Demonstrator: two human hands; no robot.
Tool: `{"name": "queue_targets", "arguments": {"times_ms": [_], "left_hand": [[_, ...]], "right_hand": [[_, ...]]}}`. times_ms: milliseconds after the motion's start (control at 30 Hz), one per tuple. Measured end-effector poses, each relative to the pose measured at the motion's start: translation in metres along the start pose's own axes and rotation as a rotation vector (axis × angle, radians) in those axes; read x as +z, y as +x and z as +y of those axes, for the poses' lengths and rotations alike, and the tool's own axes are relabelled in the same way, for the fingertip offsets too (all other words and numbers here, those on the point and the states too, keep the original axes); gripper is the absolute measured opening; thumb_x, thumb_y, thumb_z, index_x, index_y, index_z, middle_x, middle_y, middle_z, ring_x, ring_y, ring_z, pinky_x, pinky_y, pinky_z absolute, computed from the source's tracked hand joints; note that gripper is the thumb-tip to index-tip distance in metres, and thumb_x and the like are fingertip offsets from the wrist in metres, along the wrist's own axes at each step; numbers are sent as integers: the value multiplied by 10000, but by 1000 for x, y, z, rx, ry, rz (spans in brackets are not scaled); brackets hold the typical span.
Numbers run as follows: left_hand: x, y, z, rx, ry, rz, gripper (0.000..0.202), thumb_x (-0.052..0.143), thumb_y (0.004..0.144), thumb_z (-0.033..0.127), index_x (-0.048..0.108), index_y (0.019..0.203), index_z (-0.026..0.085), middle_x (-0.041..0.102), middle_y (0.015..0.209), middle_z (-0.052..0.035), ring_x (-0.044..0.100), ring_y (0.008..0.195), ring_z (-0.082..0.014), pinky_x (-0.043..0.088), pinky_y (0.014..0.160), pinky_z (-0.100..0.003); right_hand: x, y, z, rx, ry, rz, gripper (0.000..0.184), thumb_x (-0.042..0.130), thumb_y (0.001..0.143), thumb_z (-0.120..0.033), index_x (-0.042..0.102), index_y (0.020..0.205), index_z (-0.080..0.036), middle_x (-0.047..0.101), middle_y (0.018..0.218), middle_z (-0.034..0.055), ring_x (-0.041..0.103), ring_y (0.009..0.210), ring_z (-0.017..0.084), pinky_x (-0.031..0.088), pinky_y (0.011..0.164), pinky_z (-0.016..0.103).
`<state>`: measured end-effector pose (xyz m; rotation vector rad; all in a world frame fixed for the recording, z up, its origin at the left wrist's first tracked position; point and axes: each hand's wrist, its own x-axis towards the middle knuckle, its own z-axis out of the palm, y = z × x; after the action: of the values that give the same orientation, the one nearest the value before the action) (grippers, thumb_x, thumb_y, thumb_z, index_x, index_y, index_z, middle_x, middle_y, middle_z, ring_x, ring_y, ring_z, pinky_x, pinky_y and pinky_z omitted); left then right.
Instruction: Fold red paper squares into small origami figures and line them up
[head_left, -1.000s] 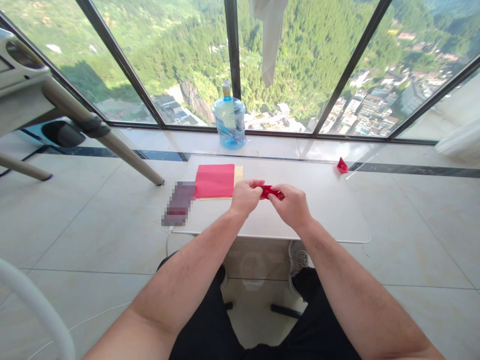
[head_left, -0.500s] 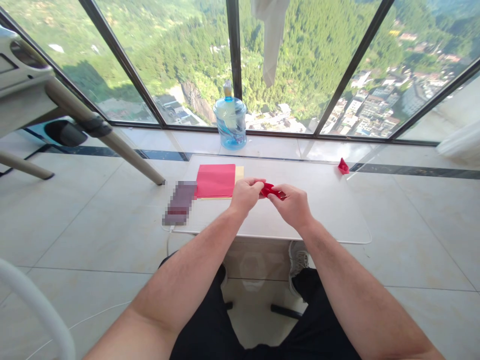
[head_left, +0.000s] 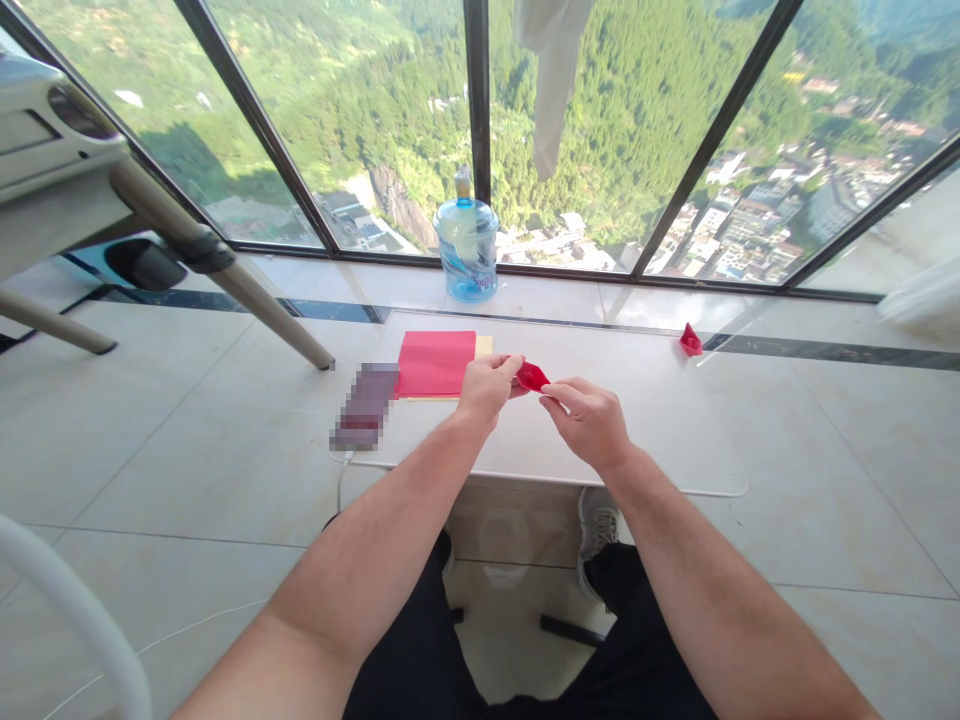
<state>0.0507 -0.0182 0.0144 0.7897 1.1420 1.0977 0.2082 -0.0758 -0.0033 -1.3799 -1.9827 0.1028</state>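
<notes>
Above the middle of the white table (head_left: 645, 440), a small folded red paper (head_left: 533, 377) is held between both hands. My left hand (head_left: 487, 387) pinches its left end between thumb and fingers. At its right end, my right hand (head_left: 589, 415) closes thumb and fingertips on the paper's edge. The paper looks partly opened, with a hollow facing up; its far folds are hidden by the fingers. A finished-looking red paper boat (head_left: 690, 340) rests near the table's far right corner.
Left of my hands lies a stack of red paper sheets (head_left: 435, 362), with yellow paper (head_left: 484, 347) under it. Beside it is a blurred-out phone (head_left: 366, 405) on a white cable. A blue water jug (head_left: 466, 250) stands behind the table by the window; a table leg (head_left: 270, 310) slants at left.
My right hand has shifted slightly down to the paper's right edge, and more of the red paper shows between the hands. The whole view has shifted a little.
</notes>
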Motion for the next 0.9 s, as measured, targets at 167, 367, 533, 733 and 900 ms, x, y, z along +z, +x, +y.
{"name": "queue_targets", "arguments": {"times_ms": [167,367,533,733,900], "left_hand": [[0,1,2,-27,-57,0,171,656,860,284,686,823,119,736,735,-89,709,674,-179,583,808,-398],[0,2,3,-66,-156,25,136,662,847,250,650,817,118,718,729,-81,715,692,-190,582,813,-392],[1,-1,6,-84,-103,-16,220,658,865,336,675,864,117,741,832,-118,716,721,-197,587,735,-346],[1,-1,4,-112,-163,-42,299,670,836,413,691,936,131,746,960,-139,727,802,-232,595,743,-371],[1,-2,3,-45,-171,-69,192,707,779,299,688,870,131,743,888,-113,721,796,-208,583,761,-349]], "right_hand": [[-2,0,0,-22,-50,19,240,510,974,-249,747,939,-249,772,963,53,697,843,177,502,766,283],[-3,-2,-1,-29,-76,17,266,494,977,-242,731,858,-251,769,922,47,686,831,171,491,770,276],[-5,-2,-3,5,-58,59,237,518,959,-233,733,860,-250,772,917,55,689,828,177,493,769,283],[-4,-2,-4,-8,-134,136,230,531,958,-224,741,866,-244,778,907,43,696,800,160,498,745,258],[-2,-2,-3,-91,-165,215,202,564,948,-194,733,841,-221,766,831,26,686,753,127,484,713,215]]}}
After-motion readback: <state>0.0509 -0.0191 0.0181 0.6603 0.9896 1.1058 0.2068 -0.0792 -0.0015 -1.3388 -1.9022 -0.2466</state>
